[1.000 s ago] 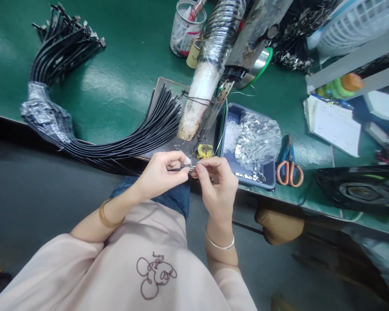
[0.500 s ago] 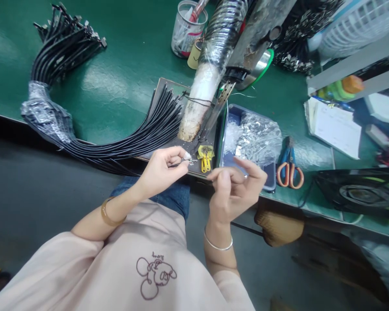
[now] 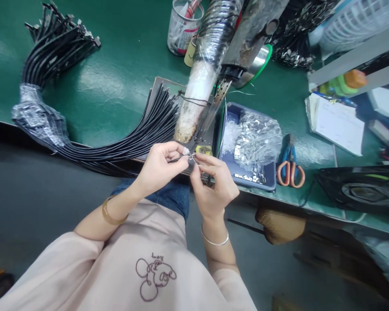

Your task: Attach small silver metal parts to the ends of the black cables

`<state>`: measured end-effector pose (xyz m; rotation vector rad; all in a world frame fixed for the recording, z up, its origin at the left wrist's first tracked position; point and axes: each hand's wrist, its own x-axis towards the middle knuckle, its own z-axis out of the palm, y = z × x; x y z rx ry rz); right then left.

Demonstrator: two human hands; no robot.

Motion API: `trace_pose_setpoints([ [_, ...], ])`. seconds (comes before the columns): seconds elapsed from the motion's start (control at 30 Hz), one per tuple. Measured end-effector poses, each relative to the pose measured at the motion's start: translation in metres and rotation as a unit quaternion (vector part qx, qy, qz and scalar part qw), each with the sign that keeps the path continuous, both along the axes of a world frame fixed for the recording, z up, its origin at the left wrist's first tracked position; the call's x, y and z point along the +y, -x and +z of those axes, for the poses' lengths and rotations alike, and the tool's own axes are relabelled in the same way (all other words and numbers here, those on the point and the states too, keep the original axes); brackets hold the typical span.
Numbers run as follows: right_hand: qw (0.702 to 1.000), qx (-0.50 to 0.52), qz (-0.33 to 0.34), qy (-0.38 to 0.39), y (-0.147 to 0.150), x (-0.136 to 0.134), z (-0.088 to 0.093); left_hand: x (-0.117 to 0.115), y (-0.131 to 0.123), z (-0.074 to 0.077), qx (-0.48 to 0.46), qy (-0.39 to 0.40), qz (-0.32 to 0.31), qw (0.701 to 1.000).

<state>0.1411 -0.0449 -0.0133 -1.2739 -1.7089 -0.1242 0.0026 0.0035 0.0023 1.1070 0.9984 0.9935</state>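
At the bench edge (image 3: 288,198), beside the tray (image 3: 256,185), the left hand (image 3: 160,166) pinches a black cable (image 3: 174,160), right hand (image 3: 215,181) half-curled, grip unclear.

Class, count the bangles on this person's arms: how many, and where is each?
2: a tan bangle on the left forearm and a thin silver bangle near the right wrist. The sleeves could hide others.

Place is reading as a workshop, more exactly a cable-assembly bench. Green workbench (image 3: 116,65) is running across the view. Long bundle of black cables (image 3: 116,149), part-wrapped in film, is lying along the edge. Ribbed hose (image 3: 214,39) is slanting down over the work spot. Blue tray (image 3: 274,183) is holding small metal parts (image 3: 257,129); orange-handled cutters (image 3: 291,170) are lying alongside.
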Motion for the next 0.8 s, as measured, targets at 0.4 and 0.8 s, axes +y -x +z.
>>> trace_pose_setpoints([
  [0.4,1.0,0.011,0.006,0.017,0.001,0.0,0.008,0.001,0.001,0.005,-0.005,0.019,0.006,1.0],
  [0.8,0.999,-0.015,0.019,0.025,0.0,-0.001,0.013,0.003,0.003,0.004,-0.01,0.022,-0.017,1.0],
])
